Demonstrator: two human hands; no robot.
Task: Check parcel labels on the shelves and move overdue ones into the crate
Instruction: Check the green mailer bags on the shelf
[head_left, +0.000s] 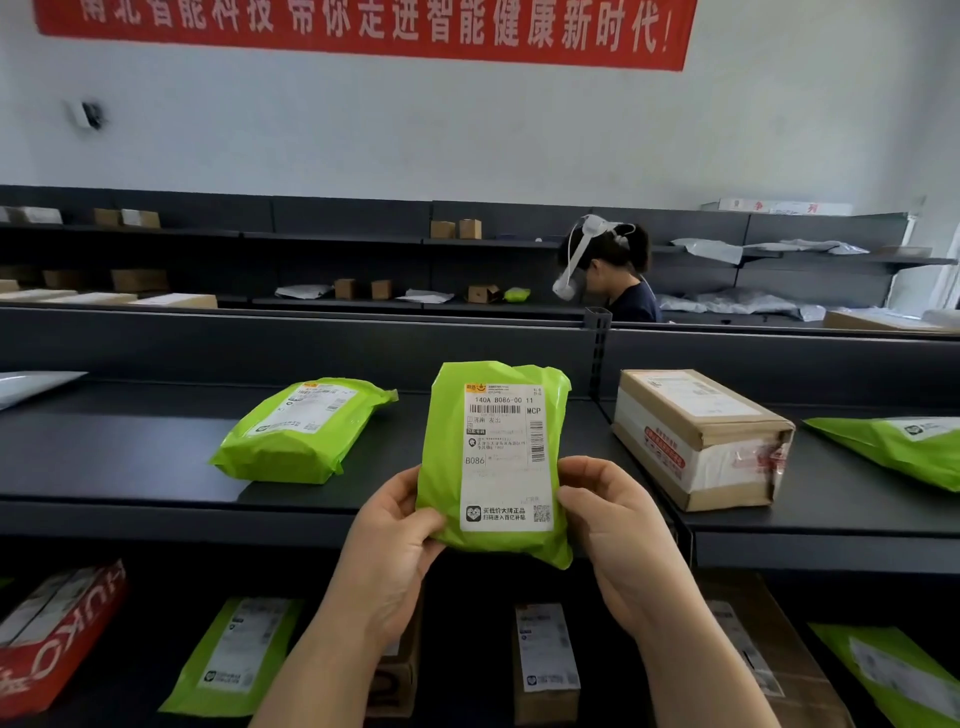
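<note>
Green parcel (447, 441) in left hand (395, 530) and right hand (610, 519); label (506, 467) print blurred

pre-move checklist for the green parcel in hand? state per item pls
1. Grip: left hand and right hand both hold the green parcel by its lower sides: ok.
2. Facing: label faces the camera, uncovered: ok.
3. Overdue date legible on the label: cannot tell, small print blurs.
4. Drop target: crate in view: not ok, none visible.
5. Clearance: parcel apart from the cardboard box on the shelf: ok.
</note>
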